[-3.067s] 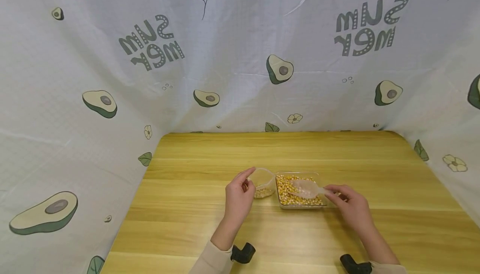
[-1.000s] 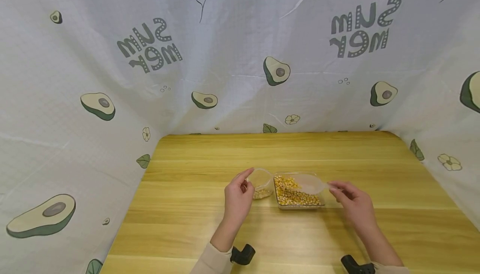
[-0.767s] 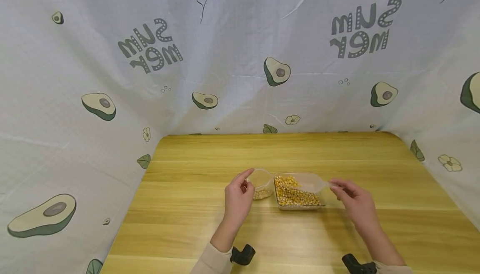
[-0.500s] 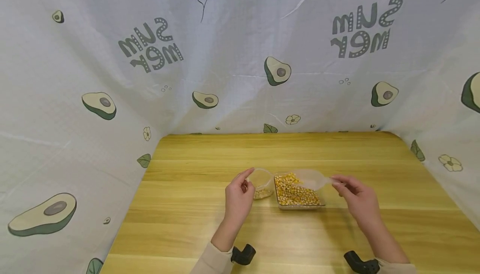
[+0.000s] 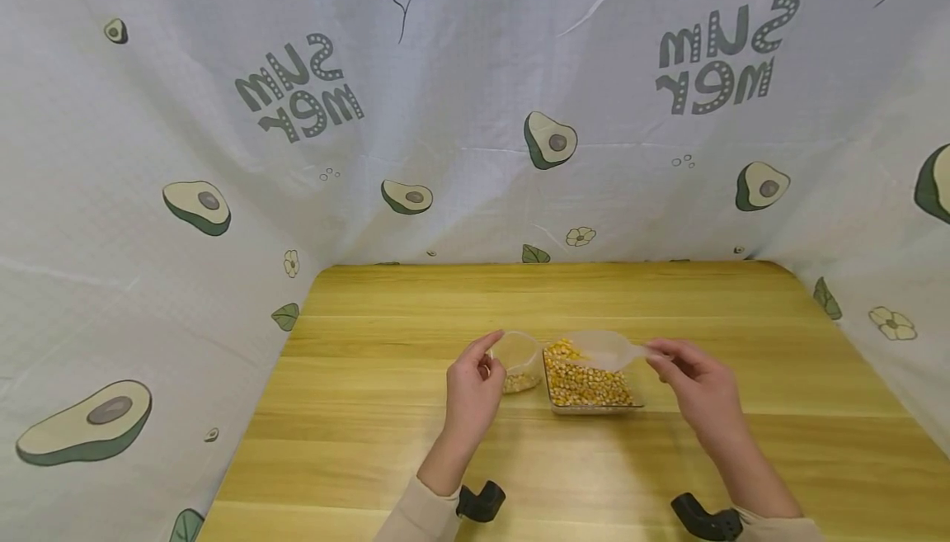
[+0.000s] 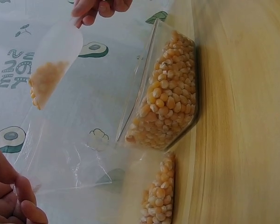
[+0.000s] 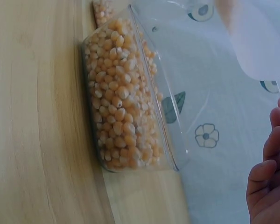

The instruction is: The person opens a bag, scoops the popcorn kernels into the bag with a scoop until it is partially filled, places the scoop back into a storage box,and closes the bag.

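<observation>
My right hand [image 5: 701,389] pinches the handle of a translucent white scoop [image 5: 604,350], raised above a clear box [image 5: 594,411] of yellow corn kernels [image 5: 590,389]. In the left wrist view, a small load of kernels shows through the lower end of the tilted scoop [image 6: 67,42]. My left hand [image 5: 473,385] pinches the rim of a clear plastic bag [image 6: 79,158], whose mouth is spread round. Kernels [image 6: 159,191] lie in the bottom of the bag, which stands just left of the box. The scoop's tip is close to the bag's mouth.
Everything stands on a wooden table [image 5: 371,410]. Behind it and along the sides hangs a pale cloth [image 5: 460,113] printed with avocados and lettering. Black wrist mounts [image 5: 481,502] sit at both cuffs.
The scoop has risen out of the corn with kernels in it, then shifted slightly left toward the bag. A slope shows in the corn left behind. My left hand has stayed at the bag's rim.
</observation>
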A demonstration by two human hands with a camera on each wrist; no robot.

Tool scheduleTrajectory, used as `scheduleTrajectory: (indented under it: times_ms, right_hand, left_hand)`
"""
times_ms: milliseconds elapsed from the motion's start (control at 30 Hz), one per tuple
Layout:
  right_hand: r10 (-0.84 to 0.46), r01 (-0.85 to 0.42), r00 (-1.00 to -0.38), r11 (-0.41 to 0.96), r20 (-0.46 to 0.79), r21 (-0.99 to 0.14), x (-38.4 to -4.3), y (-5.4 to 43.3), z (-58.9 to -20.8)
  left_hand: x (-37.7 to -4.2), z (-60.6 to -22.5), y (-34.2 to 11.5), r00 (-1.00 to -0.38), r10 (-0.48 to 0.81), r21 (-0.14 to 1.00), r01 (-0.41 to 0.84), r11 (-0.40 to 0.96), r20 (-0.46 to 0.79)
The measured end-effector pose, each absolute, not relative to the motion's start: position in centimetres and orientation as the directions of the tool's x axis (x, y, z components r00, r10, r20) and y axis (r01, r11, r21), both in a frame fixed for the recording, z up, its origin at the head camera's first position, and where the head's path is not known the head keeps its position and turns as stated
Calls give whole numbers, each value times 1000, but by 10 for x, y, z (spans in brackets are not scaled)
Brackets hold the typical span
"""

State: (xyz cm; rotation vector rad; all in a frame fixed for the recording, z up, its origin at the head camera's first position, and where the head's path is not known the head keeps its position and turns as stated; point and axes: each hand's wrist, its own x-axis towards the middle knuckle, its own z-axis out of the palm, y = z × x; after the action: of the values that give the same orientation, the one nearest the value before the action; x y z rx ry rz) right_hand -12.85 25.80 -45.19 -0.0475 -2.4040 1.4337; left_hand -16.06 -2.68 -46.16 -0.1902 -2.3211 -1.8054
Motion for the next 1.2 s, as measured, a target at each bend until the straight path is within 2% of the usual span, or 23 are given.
scheduleTrajectory:
  times_ms: [900, 1200]
  right_hand:
    - [143, -239, -933, 435, 329, -868, -142, 228, -443]
    - [91, -319, -910, 468, 404, -824, -144, 221, -438]
  left_hand:
    - [-158, -459, -23, -973, -7, 945, 222, 241, 231]
    - [-158, -460, -23, -974, -6, 946, 218, 240, 226]
